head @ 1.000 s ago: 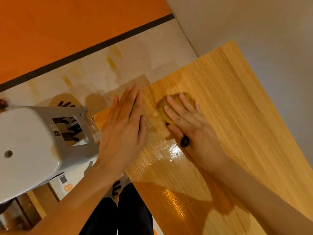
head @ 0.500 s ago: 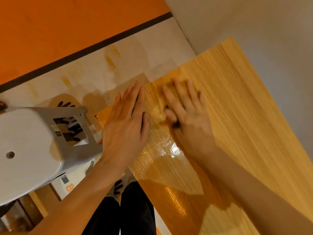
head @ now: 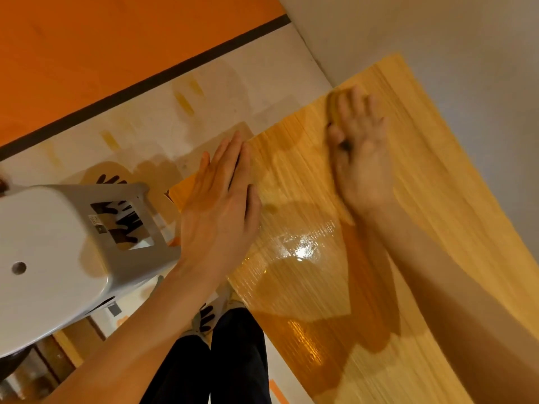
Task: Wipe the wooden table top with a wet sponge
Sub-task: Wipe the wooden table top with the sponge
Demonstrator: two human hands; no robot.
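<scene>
running from about seven o'clock up to one o'clock, the wooden worktop (head: 437, 228) lies long and narrow, with the wall along its right edge and its far end near the top of the view. a wet sheen sits in the near middle; the far stretch looks duller, so i judge the wiping belongs toward one o'clock. the grey stool (head: 58, 258) stands off at nine o'clock. the left hand (head: 221, 211) lies flat and released, fingers together, on the worktop's left edge. the right hand (head: 361, 158), blurred, presses splayed fingers down on the yellow sponge (head: 335, 106), which peeks out at eleven o'clock of its fingertips. the right hand is the nearer, directly on it.
</scene>
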